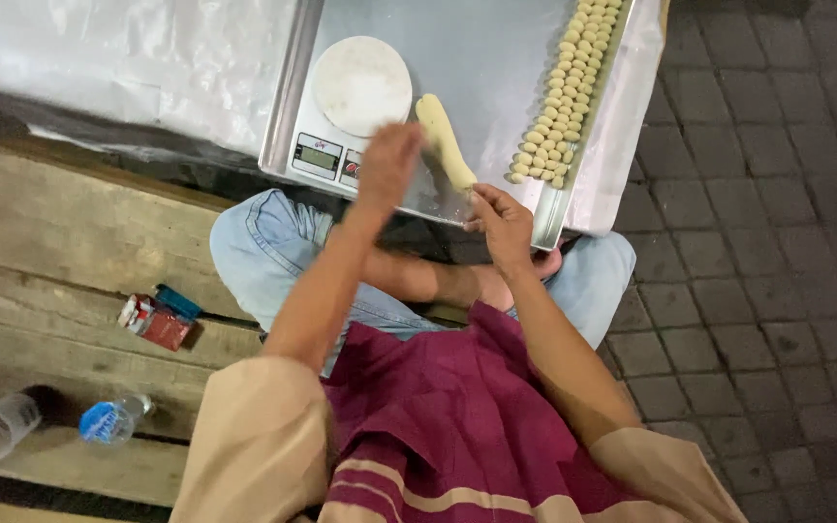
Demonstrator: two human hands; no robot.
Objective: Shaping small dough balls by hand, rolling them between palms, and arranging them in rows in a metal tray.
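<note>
Right hand (pixel 501 221) pinches dough roll (pixel 446 142) beside scale (pixel 346 107); left hand (pixel 389 165) blurred, grip unclear.

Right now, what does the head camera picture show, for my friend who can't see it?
A seated person's left hand and right hand work a pale dough roll on a metal tray, beside a small scale and rows of dough pieces.

A pale yellow roll of dough (pixel 445 140) lies slanted on the metal tray (pixel 496 68), just beside the round white scale (pixel 360 87). Its near end seems pinched between fingertips, though blur hides the far side.
</note>
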